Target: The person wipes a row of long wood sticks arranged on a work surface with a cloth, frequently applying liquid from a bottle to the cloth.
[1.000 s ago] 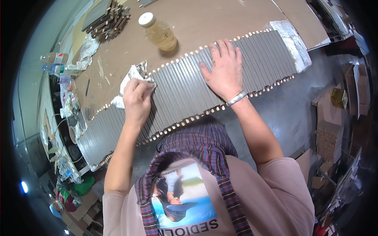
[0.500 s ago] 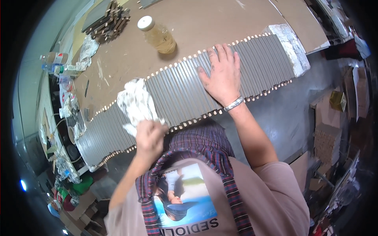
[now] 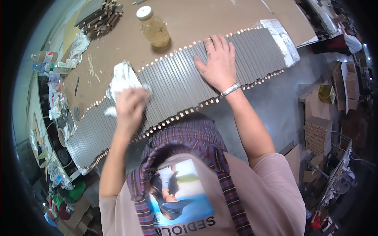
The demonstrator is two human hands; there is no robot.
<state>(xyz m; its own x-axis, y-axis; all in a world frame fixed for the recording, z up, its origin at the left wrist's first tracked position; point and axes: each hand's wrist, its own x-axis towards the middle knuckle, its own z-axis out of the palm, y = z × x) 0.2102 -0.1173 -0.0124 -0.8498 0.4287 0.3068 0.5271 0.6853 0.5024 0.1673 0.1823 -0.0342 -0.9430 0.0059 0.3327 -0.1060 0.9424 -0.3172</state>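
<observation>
A long row of thin grey slats with pale wooden ends [image 3: 173, 84] runs slantwise along the table's near edge. My left hand [image 3: 132, 106], slightly blurred, is closed on a crumpled white cloth [image 3: 125, 76] that lies on the row's left part. Palm down on the slats right of the middle, my right hand [image 3: 217, 63] has its fingers spread and holds nothing. A bracelet circles that wrist. At the row's right end lies a block wrapped in crinkled silvery-white material [image 3: 281, 43].
Beyond the slats stands a white-capped jar of yellowish liquid [image 3: 154, 29] on the brown tabletop [image 3: 114, 59]. Farther back left is a pile of dark slats [image 3: 98, 17]. Plastic bottles [image 3: 44, 62] and crumpled wrappings crowd the left edge. Cardboard stacks [image 3: 319, 133] stand at right.
My left hand has moved up and left across the slats with the cloth. My right hand stays flat on the same part of the row. The whole view has shifted a little.
</observation>
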